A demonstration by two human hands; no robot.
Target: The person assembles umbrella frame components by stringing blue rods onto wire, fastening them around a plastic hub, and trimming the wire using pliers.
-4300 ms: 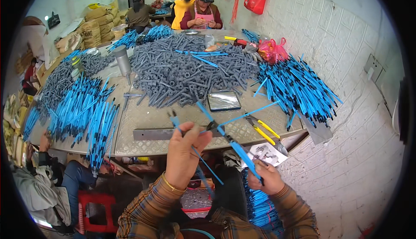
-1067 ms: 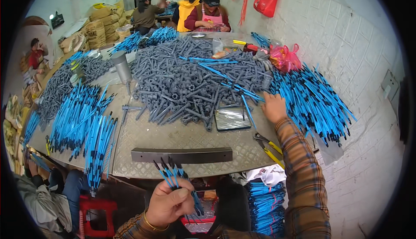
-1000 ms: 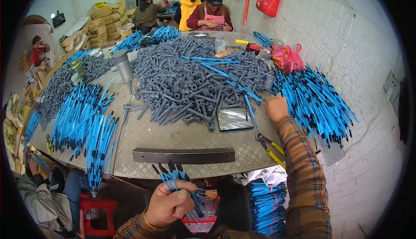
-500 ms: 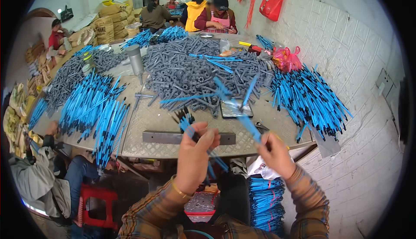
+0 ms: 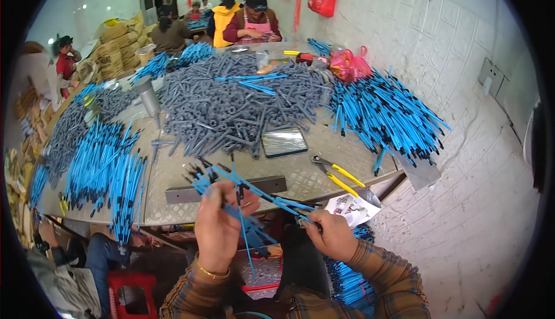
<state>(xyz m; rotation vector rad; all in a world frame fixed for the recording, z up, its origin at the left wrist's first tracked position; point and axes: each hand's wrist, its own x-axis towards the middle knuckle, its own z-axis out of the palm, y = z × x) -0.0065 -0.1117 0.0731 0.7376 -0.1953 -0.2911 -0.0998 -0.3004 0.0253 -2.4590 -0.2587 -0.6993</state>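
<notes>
My left hand (image 5: 219, 229), with a thin bracelet at the wrist, holds a loose bunch of slim blue sticks (image 5: 199, 181) with black tips. Its fingertips are partly apart, and several sticks hang down beside its palm. To the right, my right hand (image 5: 332, 237) pinches the ends of a few more blue sticks (image 5: 260, 194), which slant across to the bunch at my left hand. Just behind the left hand, a dark metal bar (image 5: 263, 186) lies along the table's front edge. Pliers with yellow handles (image 5: 344, 173) rest beyond my right hand.
Grey plastic parts (image 5: 231, 99) are heaped mid-table. Blue sticks lie piled at right (image 5: 387, 111) and left (image 5: 98, 157). A flat rectangular box (image 5: 284, 142) sits before the heap. Bundled sticks (image 5: 347, 281) stand below the table. Another person's leg (image 5: 104, 261) is at lower left.
My right hand has come down and left, bringing its sticks to the bunch in my left hand. The view has shifted, so the pliers now show fully.
</notes>
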